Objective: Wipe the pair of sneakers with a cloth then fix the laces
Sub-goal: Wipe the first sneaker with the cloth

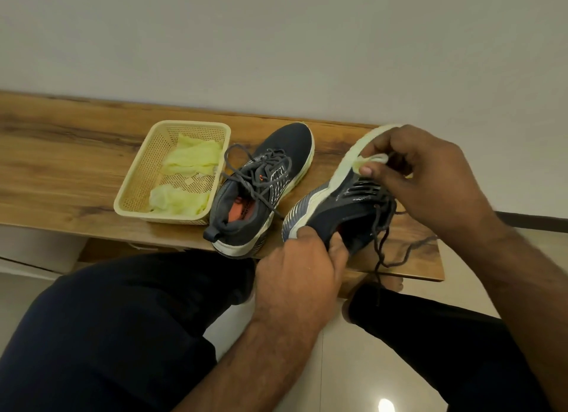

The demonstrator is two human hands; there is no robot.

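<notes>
Our left hand point(296, 268) grips the heel of the tilted sneaker point(335, 202), fingers curled into its collar; our right hand point(430, 175) pinches a small pale cloth point(370, 161) against its white sole, thumb on top; the other sneaker point(264, 187) sits on the bench point(70, 153) beside the basket point(138, 178).

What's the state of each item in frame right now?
Held sneaker: tipped on its side, laces dangling.
Other sneaker: upright on wooden bench, laces loose.
Cloth: pinched against the held sneaker's sole.
Basket: on the bench, holds yellow cloths.
Left hand: grips sneaker heel.
Right hand: holds cloth.
</notes>
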